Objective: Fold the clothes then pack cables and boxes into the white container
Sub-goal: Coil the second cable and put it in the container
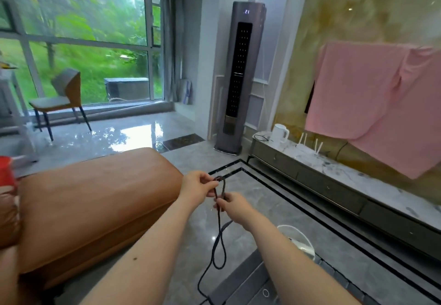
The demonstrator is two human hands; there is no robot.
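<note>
We pinch the dark cable between left hand and right hand; limp and light, it coils best gripped near its loops.

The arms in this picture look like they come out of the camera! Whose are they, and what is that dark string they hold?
A person wears a camera on their head, so you see their own two arms from above. The left hand pinches the top of a loop in a thin dark cable; the right hand grips it lower down. The rest dangles to the grey tiled floor. A round white container stands below the right arm, and a brown leather sofa is on the left.
</note>
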